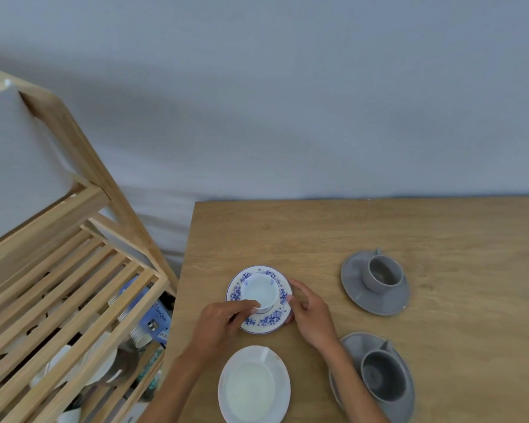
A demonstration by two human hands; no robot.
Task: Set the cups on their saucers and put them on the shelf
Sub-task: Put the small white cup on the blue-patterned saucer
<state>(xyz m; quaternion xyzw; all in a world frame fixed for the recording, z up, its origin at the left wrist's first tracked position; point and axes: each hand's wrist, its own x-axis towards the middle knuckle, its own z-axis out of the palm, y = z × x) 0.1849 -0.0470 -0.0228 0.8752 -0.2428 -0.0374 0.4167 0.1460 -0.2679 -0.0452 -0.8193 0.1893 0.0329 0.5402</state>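
Note:
A white cup (260, 290) stands upright on a blue-flowered saucer (272, 318) on the wooden table (379, 227). My left hand (223, 322) pinches the cup's near rim and rests on the saucer's left edge. My right hand (310, 315) grips the saucer's right edge. A plain white cup (249, 389) sits on a white saucer (283, 377) at the near edge. Two grey cups (382, 273) (382, 380) sit on grey saucers (353, 276) (409, 407) to the right. The slatted wooden shelf (83, 279) stands left of the table.
Below the shelf's top slats I see white plates (100, 364), stacked paper cups (139, 335) and a blue box (158, 315). A grey wall (287, 102) runs behind the table. A gap separates shelf and table.

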